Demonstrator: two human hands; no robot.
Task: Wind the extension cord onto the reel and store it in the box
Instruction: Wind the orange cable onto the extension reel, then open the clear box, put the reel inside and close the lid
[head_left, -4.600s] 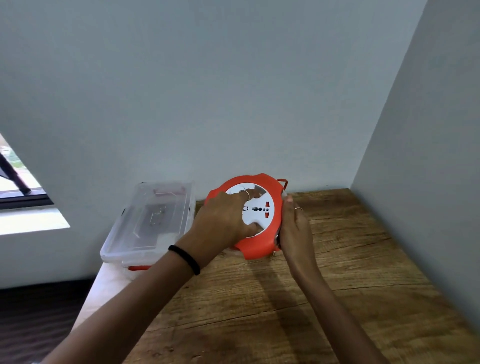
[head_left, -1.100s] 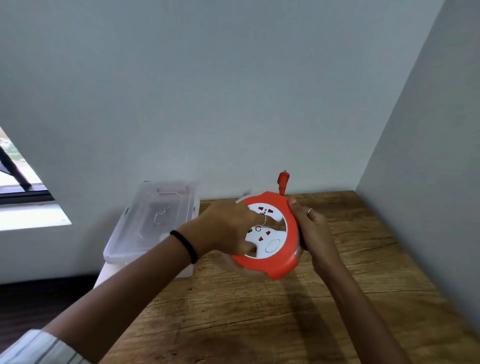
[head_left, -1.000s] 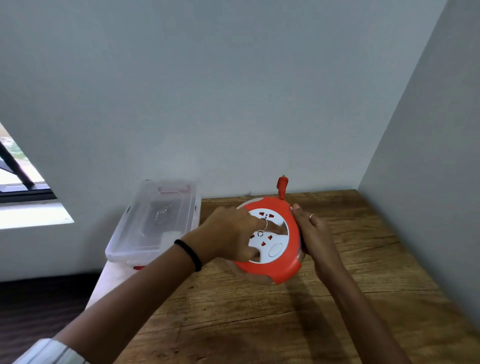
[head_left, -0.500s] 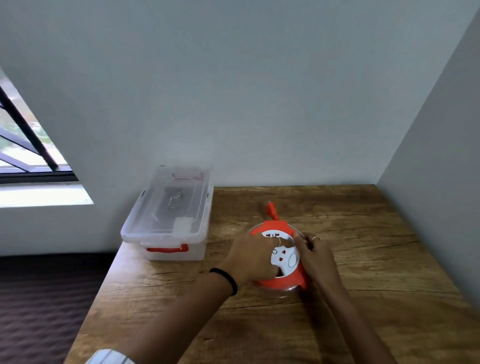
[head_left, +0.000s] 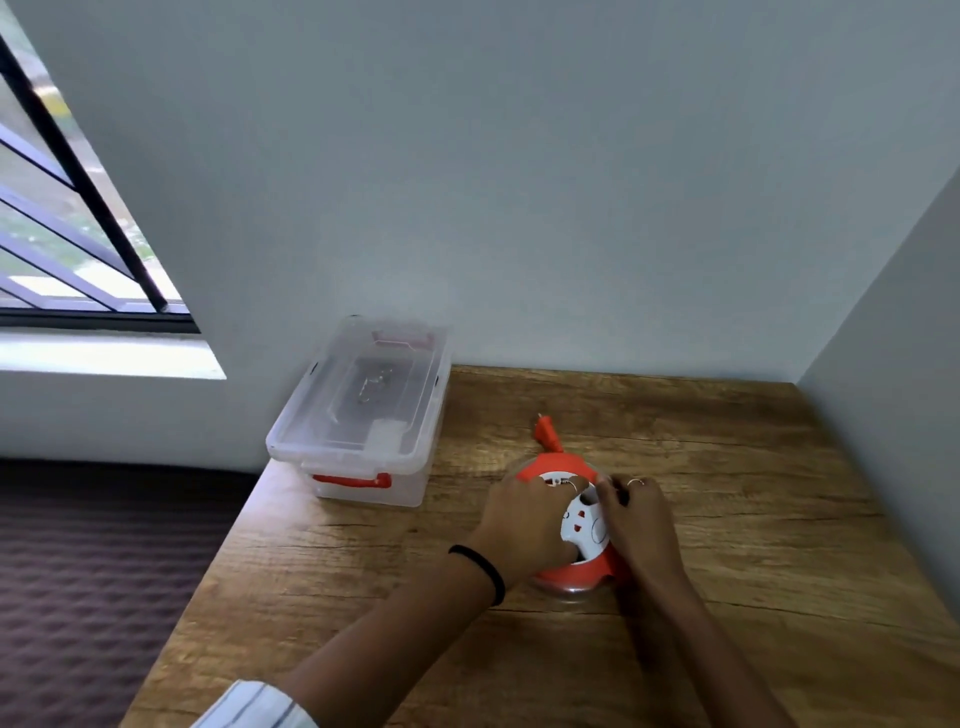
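One wooden table (head_left: 753, 519) in a grey corner: one orange reel (head_left: 566, 569) lies right of one lidded box (head_left: 363, 415), gripped by left hand (head_left: 524, 525) and right hand (head_left: 641, 525); one plug (head_left: 546, 436) juts behind.

Orange cord reel (head_left: 569, 569), white socket face up, flat on table; plug (head_left: 545, 435) protrudes rearward. Clear lidded box (head_left: 363, 410) left, closed.
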